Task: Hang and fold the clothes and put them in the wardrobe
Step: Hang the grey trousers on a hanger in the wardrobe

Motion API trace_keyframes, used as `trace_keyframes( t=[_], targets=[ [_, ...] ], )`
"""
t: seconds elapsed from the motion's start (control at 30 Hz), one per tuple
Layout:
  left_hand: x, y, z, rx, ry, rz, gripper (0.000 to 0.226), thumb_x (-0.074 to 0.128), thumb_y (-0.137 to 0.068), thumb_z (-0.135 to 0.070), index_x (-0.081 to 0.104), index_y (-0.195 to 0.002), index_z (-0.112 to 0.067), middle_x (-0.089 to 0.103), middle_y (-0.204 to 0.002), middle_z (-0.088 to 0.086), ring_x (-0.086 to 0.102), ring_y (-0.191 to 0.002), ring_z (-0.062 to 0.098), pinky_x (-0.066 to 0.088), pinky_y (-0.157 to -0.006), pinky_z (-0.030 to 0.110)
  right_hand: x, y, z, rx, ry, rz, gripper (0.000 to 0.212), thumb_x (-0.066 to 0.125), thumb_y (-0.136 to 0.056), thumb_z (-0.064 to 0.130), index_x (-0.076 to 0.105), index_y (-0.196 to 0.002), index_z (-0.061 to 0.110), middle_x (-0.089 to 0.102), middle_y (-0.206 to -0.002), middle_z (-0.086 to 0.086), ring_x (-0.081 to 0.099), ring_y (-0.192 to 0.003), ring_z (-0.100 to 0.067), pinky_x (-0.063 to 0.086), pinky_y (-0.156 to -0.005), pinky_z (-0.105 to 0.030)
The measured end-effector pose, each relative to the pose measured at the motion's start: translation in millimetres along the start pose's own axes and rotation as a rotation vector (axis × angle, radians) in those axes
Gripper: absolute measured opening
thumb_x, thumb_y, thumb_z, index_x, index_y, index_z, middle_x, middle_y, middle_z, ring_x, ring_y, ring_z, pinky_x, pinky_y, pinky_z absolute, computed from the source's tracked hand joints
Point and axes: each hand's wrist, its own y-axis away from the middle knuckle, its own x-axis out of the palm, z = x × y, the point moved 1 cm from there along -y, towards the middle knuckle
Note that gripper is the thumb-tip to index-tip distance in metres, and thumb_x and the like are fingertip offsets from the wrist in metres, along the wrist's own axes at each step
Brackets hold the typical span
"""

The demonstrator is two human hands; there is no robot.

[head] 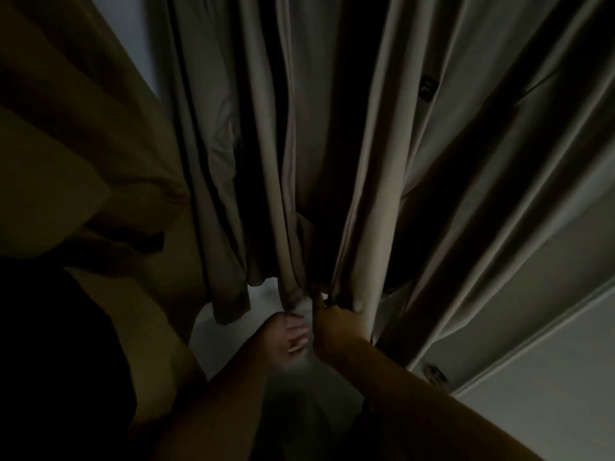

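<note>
Beige hanging garments; dark label, unreadable. At their hems: right hand grasps one; left hand blurred, grip indeterminable.

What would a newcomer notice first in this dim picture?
Long grey garments hang in folds across the middle and right. At the lower middle, the left hand and right hand meet at their hems; the right one pinches a hem. A tan cloth fills the left.

Left hand beside right hand, both outstretched.
</note>
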Motion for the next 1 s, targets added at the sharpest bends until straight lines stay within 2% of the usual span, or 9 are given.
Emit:
trace_keyframes(
  t=[0.1,0.17,0.33,0.4,0.5,0.6,0.7,0.83,1.0],
  targets=[
    [20.6,-14.5,5.4,0.015,0.209,0.103,0.041,0.043,-0.105,-0.028,0.049,-0.143,-0.013,0.052,-0.145,0.007,0.048,-0.134,0.028,0.048,-0.090,0.042,3.2,2.0,-17.2,0.029,0.045,0.024,0.093,0.059,-0.094,0.020,-0.008,-0.158,0.029,0.065,-0.125,-0.011,0.068,-0.102,-0.032,0.057,-0.087,-0.055],
    [33.0,-16.0,4.4,0.054,0.208,0.139,0.040,0.046,-0.105,-0.023,0.050,-0.143,-0.012,0.052,-0.145,0.010,0.046,-0.138,0.029,0.047,-0.098,0.043,0.5,2.7,-28.8,0.052,0.051,0.040,0.090,0.057,-0.096,0.019,-0.008,-0.157,0.032,0.061,-0.132,-0.012,0.066,-0.108,-0.034,0.053,-0.091,-0.062],
    [45.3,-5.8,1.8,0.187,-0.030,0.086,0.022,0.062,-0.093,-0.002,0.068,-0.113,-0.009,0.074,-0.113,0.012,0.072,-0.104,0.023,0.056,-0.079,0.034,-8.6,11.0,-51.9,0.039,-0.091,0.031,0.077,0.057,-0.098,0.023,0.010,-0.158,0.031,0.036,-0.156,-0.008,0.056,-0.126,-0.031,0.053,-0.097,-0.051],
    [39.4,1.2,1.8,0.247,-0.030,0.087,0.022,0.064,-0.094,-0.010,0.068,-0.115,-0.009,0.076,-0.109,0.011,0.073,-0.102,0.024,0.059,-0.075,0.033,-9.9,16.9,-56.6,0.000,-0.244,-0.032,0.066,0.058,-0.099,0.034,0.023,-0.155,0.030,0.044,-0.150,-0.002,0.058,-0.124,-0.023,0.052,-0.102,-0.043],
    [30.0,13.1,2.2,0.285,0.043,0.046,0.026,0.072,-0.087,-0.014,0.071,-0.112,-0.011,0.076,-0.109,0.012,0.073,-0.103,0.027,0.061,-0.070,0.031,-8.9,28.1,-57.4,-0.104,-0.417,-0.120,0.045,0.062,-0.097,0.037,0.040,-0.135,0.028,0.062,-0.127,0.005,0.064,-0.109,-0.012,0.054,-0.097,-0.034],
    [25.4,27.9,-1.3,0.345,0.085,0.093,0.041,0.077,-0.075,-0.011,0.072,-0.115,-0.014,0.074,-0.115,0.009,0.072,-0.105,0.026,0.061,-0.077,0.034,-7.0,35.9,-56.1,-0.184,-0.466,-0.162,0.032,0.063,-0.096,0.035,0.052,-0.125,0.028,0.067,-0.115,0.007,0.064,-0.099,-0.007,0.055,-0.089,-0.030],
    [24.3,47.5,-2.7,0.389,0.076,0.126,0.047,0.073,-0.076,-0.008,0.068,-0.122,-0.012,0.072,-0.120,0.009,0.070,-0.110,0.026,0.058,-0.088,0.040,-5.8,40.6,-52.8,-0.257,-0.521,-0.172,0.025,0.064,-0.096,0.033,0.062,-0.120,0.027,0.068,-0.113,0.008,0.063,-0.099,-0.004,0.053,-0.090,-0.022],
    [26.8,68.4,-0.9,0.444,0.055,0.154,0.045,0.063,-0.088,0.008,0.063,-0.130,-0.008,0.069,-0.127,0.013,0.065,-0.118,0.030,0.050,-0.104,0.046,-10.0,45.3,-48.7,-0.287,-0.575,-0.264,0.014,0.069,-0.094,0.022,0.073,-0.107,0.018,0.074,-0.105,0.002,0.068,-0.095,-0.010,0.039,-0.080,0.002],
    [32.5,85.2,3.2,0.545,-0.033,0.085,0.046,0.062,-0.087,0.016,0.063,-0.125,-0.009,0.073,-0.118,0.010,0.071,-0.105,0.023,0.059,-0.080,0.030,-14.6,48.2,-38.3,-0.313,-0.605,-0.261,0.012,0.064,-0.097,0.022,0.074,-0.100,0.016,0.074,-0.098,-0.001,0.067,-0.087,-0.006,0.040,-0.074,0.001]
  ],
)
